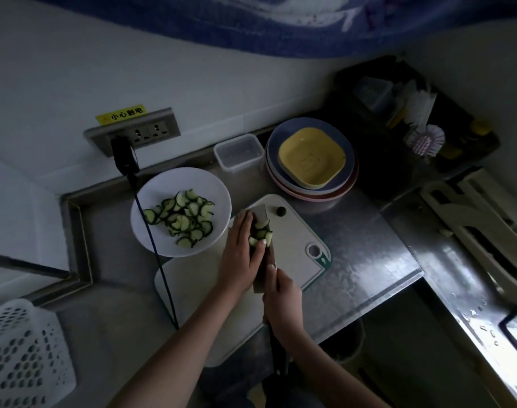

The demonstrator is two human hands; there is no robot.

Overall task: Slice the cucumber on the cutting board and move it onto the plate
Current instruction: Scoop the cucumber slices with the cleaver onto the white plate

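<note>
- Gathering of the last cucumber slices (261, 232) is being carried out on the flat of the knife blade (261, 214), above the cutting board (295, 248)
- These slices are being pressed against the blade by the left hand (242, 251), fingers held fairly straight and the thumb resting on the pile
- The knife handle is being gripped by the right hand (282, 301), fingers curled around it, the index finger lying along the spine
- A larger heap of sliced cucumber (182, 217) is already lying on the white plate (219, 198), which is sitting just beside the board's left edge
- A dark stem end (281, 211) is being left on the far part of the board
- For a clean transfer, the blade is best being kept level and the left palm kept snug against the pile while it is being carried leftward over the plate rim
- Care is being called for near the black cable (151, 231) crossing the plate, and fingertips are best being kept clear of the cutting edge
</note>
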